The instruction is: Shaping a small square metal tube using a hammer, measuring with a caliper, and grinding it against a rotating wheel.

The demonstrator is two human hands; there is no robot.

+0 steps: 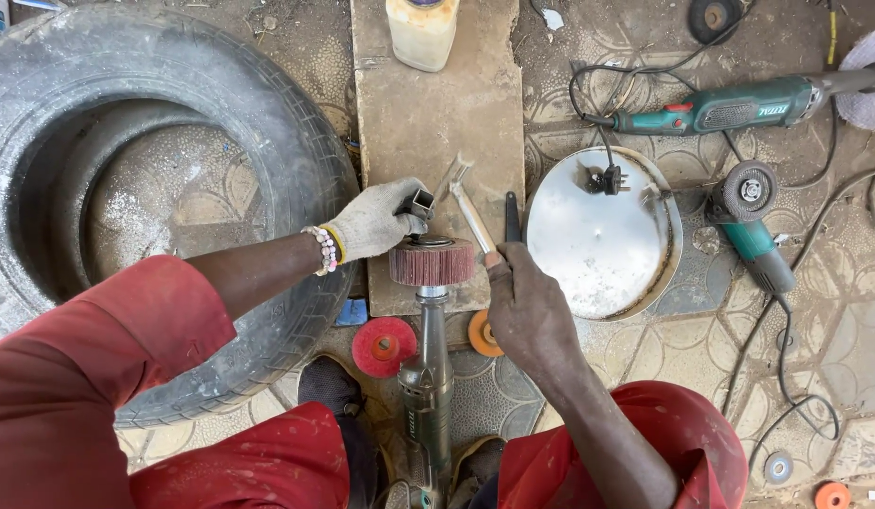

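flap wheel: [433, 261] reddish-brown abrasive drum with a ribbed, fuzzy face, sitting on the end of the polisher, right between both hands over the wooden board
polisher: [428, 377] dusty grey-green body, lying between the person's knees, shaft pointing up at the wheel
left hand: [373, 222] in a grubby knit glove, fingers clenched around a small dark square metal tube [419, 203] just above the wheel; beaded bracelet at the wrist
right hand: [527, 306] bare, fingers gripping a shiny flat metal spanner [472, 215] that angles up past the wheel's right edge
board: [437, 123] pale, rough plank on the floor, with a cream plastic bottle [421, 31] at its far end
tyre: [145, 188] big worn black one, dusty, touching the left forearm side
metal disc: [597, 245] round, dull silver, a black plug lying on it, just right of the board
grinders: 2 green ones, [729, 108] and [753, 226], cables looping over the patterned floor
loose discs: red one [384, 346] and orange one [480, 335] near the polisher shaft
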